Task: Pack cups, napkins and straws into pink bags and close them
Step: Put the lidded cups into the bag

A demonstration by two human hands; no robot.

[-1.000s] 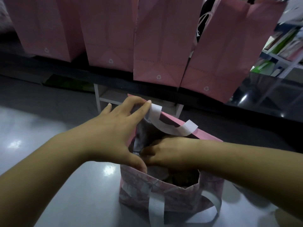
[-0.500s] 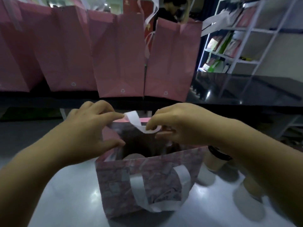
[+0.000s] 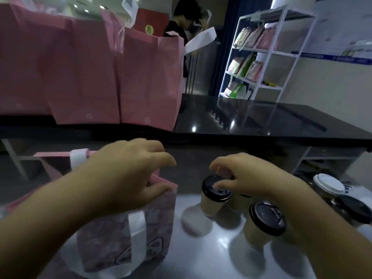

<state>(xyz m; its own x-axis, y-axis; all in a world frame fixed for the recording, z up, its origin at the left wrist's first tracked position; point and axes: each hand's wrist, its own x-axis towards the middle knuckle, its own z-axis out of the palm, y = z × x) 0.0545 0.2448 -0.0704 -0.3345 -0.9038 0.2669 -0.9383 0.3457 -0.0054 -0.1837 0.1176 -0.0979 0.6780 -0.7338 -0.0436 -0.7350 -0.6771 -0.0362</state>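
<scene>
A patterned pink bag (image 3: 112,234) with white handles stands open on the grey counter at lower left. My left hand (image 3: 130,174) grips the bag's right rim, thumb outside and fingers over the edge. My right hand (image 3: 243,178) hovers over a paper cup with a black lid (image 3: 215,193), fingers curled down and touching the lid's far side. A second black-lidded cup (image 3: 265,220) stands nearer me, partly under my right forearm. The bag's inside is hidden by my left arm.
More cups stand at far right: one with a white lid (image 3: 328,184), one with a black lid (image 3: 354,208). Several tall pink bags (image 3: 149,77) line the black raised counter (image 3: 261,119). A person (image 3: 181,23) stands behind them. A white shelf rack (image 3: 259,55) holds packets.
My right hand has left the bag's handle and moved right onto the cup lid. The view has swung right. My left hand has shifted to the bag's right rim.
</scene>
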